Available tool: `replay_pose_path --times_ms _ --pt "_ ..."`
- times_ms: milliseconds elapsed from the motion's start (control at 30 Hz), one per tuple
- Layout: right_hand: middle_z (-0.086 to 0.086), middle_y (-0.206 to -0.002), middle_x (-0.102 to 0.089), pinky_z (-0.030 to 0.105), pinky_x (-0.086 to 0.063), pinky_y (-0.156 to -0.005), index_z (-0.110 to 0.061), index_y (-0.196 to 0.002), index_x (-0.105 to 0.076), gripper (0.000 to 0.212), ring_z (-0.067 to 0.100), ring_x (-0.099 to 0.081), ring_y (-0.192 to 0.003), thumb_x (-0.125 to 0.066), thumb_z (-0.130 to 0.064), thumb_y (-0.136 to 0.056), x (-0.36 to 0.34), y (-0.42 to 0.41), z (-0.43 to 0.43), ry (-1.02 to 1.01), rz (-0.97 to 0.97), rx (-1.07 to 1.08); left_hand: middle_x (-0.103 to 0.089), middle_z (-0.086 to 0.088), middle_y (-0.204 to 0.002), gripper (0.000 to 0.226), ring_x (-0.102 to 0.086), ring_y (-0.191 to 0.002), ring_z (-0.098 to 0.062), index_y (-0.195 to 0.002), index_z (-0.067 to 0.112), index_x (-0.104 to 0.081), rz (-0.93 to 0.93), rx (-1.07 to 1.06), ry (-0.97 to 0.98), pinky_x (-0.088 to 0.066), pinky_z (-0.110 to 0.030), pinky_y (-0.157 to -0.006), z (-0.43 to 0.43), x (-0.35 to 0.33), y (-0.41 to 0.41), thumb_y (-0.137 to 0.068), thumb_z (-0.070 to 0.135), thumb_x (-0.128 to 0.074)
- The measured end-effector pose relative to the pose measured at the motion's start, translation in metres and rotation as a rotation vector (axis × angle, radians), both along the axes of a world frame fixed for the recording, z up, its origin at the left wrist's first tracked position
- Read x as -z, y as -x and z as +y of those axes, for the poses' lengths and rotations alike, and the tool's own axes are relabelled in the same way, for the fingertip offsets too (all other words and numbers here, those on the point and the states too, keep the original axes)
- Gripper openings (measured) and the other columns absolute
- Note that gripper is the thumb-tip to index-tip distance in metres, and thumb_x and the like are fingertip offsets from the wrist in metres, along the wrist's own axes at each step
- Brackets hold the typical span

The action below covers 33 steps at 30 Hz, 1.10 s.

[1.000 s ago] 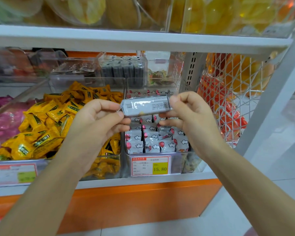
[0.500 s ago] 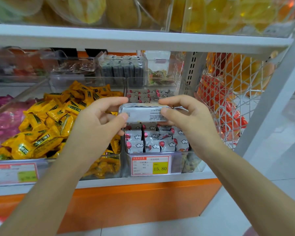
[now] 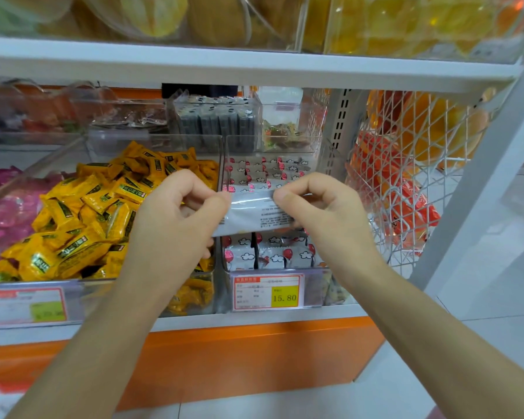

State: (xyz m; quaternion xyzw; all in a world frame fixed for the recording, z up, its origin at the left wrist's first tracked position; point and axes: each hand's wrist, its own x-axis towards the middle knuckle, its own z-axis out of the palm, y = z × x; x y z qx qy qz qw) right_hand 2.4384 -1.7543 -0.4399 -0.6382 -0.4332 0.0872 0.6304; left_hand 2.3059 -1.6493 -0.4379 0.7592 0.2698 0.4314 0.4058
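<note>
Where the two hands meet in front of the lower shelf, we see a flat silver-grey foil packet [image 3: 251,214] with small dark print on the side turned toward us. It is held in the air, lying roughly level and tipped a little. The left hand [image 3: 176,225] grips its left end, thumb on top and fingers curled underneath. The right hand [image 3: 321,213] pinches the upper right edge between thumb and forefinger, its other fingers curled behind the wrapper.

We place the packet just above and in front of a clear plastic bin [image 3: 314,288], which is filled with white packets [image 3: 273,257] printed with red balloons and clouds. On the front of that bin we read a red-bordered price label [image 3: 268,293] whose yellow patch says 15.80.

To the left, in the neighbouring bin, we see a heap of yellow packets [image 3: 82,219], and beyond them some pink packets [image 3: 3,207] at the frame's edge. Behind the bins stands a clear box of dark grey packets [image 3: 215,122]. To the right hangs a white wire basket [image 3: 403,258] holding orange packs [image 3: 406,201]. A white shelf board [image 3: 254,66] runs above everything, and an orange base panel [image 3: 224,358] lies below.
</note>
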Motion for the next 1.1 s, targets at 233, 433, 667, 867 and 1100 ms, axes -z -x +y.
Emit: replay_pose_path --times_ms 233,433,667,867,1100 --pt "-0.001 -0.121 -0.057 0.03 -0.053 -0.087 -0.019 -0.123 -0.059 0.046 0.016 -0.06 -0.106 -0.068 -0.001 -0.081 0.001 -0.005 0.001 0.121 -0.014 -0.187 -0.051 -0.005 -0.058 0.031 -0.046 -0.035 -0.005 -0.068 0.009 -0.049 -0.008 -0.081 0.072 -0.038 -0.016 -0.035 0.007 0.003 0.0 -0.09 0.03 -0.054" --pt "-0.003 -0.091 -0.07 0.023 -0.055 -0.062 -0.022 -0.109 -0.063 0.033 0.009 -0.064 -0.06 -0.069 -0.006 -0.08 -0.002 -0.013 0.002 0.067 0.05 -0.117 -0.058 0.014 -0.054 0.022 -0.05 -0.043 -0.001 -0.074 0.025 -0.059 0.002 0.009 0.029 -0.039 -0.011 -0.041 0.004 0.002 -0.002 -0.091 0.036 -0.05" --pt "0.004 -0.087 -0.072 0.039 -0.059 -0.073 -0.011 -0.094 -0.064 0.017 0.016 -0.07 -0.068 -0.072 -0.017 -0.08 -0.007 -0.034 0.002 0.06 0.134 0.109 -0.047 0.004 -0.112 0.035 -0.049 -0.096 0.002 -0.122 0.021 -0.057 0.239 -0.092 -0.321 -0.036 -0.014 -0.092 0.008 0.007 -0.007 -0.09 0.032 -0.051" --pt "0.007 -0.101 -0.066 0.044 -0.057 -0.077 -0.006 -0.105 -0.056 0.03 0.012 -0.07 -0.064 -0.07 -0.02 -0.083 -0.009 -0.053 0.004 0.08 0.12 0.243 -0.051 0.001 -0.13 0.043 -0.035 -0.124 -0.018 -0.13 0.017 -0.051 0.453 -0.069 -0.589 -0.023 -0.031 -0.102 0.003 0.003 -0.016 -0.091 0.033 -0.048" --pt "-0.005 -0.089 -0.061 0.043 -0.057 -0.076 -0.013 -0.099 -0.052 0.024 0.012 -0.069 -0.061 -0.067 -0.024 -0.085 -0.016 -0.074 0.015 0.098 0.179 0.296 -0.049 -0.011 -0.132 0.047 -0.042 -0.122 -0.027 -0.134 0.007 -0.04 0.921 0.004 -0.768 -0.02 -0.041 -0.11 0.008 -0.015 -0.083 -0.098 0.034 -0.028"
